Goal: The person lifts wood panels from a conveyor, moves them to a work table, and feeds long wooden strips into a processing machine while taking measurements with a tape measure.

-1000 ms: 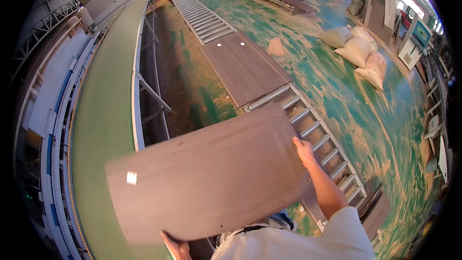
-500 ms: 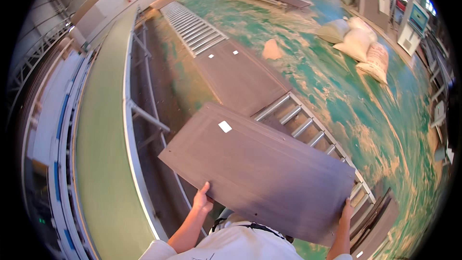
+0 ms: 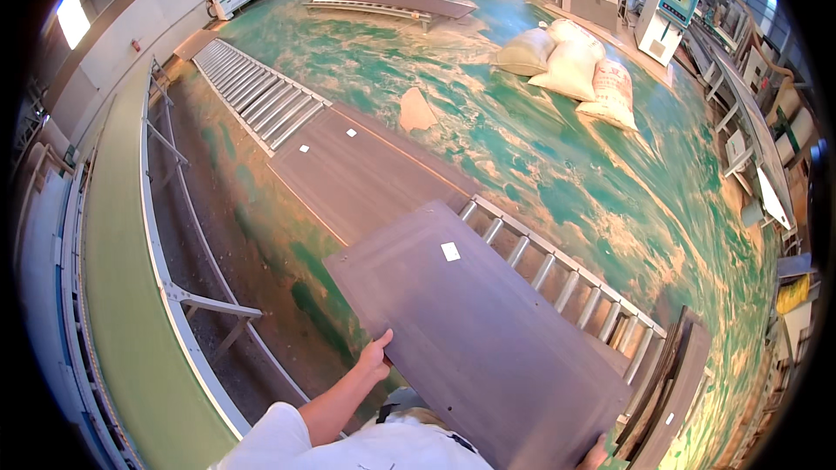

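The left hand [image 3: 374, 360] grips a flat, grey-brown rectangular board [image 3: 492, 322] at its edge, thumb on top. The right hand [image 3: 595, 453], its opening unclear, touches the near end.

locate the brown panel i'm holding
The held brown panel is low in the head view, just right of centre, partly hiding the roller conveyor, between the left hand and the right hand.

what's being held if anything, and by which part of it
A flat brown board: the left hand grips its left long edge, and the right hand, partly hidden, holds its short edge at the picture's lower right.
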The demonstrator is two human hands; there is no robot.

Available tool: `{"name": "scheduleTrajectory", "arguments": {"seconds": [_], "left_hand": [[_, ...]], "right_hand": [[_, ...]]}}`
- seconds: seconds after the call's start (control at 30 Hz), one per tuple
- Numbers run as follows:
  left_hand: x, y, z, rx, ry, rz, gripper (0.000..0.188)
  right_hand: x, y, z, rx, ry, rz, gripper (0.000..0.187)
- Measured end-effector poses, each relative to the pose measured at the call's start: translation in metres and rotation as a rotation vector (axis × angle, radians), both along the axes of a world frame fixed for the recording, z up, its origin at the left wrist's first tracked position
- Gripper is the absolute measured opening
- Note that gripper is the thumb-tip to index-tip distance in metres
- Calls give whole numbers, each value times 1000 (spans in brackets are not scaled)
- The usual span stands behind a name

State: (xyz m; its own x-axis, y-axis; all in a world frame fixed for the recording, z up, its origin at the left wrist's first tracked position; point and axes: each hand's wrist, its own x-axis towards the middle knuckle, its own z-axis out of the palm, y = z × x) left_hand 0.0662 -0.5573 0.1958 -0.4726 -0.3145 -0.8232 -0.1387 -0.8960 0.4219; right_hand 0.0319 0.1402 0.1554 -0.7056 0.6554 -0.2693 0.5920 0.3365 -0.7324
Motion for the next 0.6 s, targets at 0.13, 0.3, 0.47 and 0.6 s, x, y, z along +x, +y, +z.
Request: {"name": "scheduleTrajectory", "arguments": {"seconds": [0.13, 0.3, 0.47, 0.6], "left_hand": [[-49, -30, 2, 32, 17, -139, 46], [1, -116, -16, 103, 12, -101, 48], [-3, -196, -39, 235, -83, -109, 57], [-18, -308, -85, 129, -88, -218, 66]], "right_hand": [[27, -36, -19, -34, 90, -115, 62], [-42, -155, 9, 86, -370, -161, 71], [-23, -238, 64, 181, -406, -179, 70], [11, -345, 81, 194, -281, -269, 67]]}}
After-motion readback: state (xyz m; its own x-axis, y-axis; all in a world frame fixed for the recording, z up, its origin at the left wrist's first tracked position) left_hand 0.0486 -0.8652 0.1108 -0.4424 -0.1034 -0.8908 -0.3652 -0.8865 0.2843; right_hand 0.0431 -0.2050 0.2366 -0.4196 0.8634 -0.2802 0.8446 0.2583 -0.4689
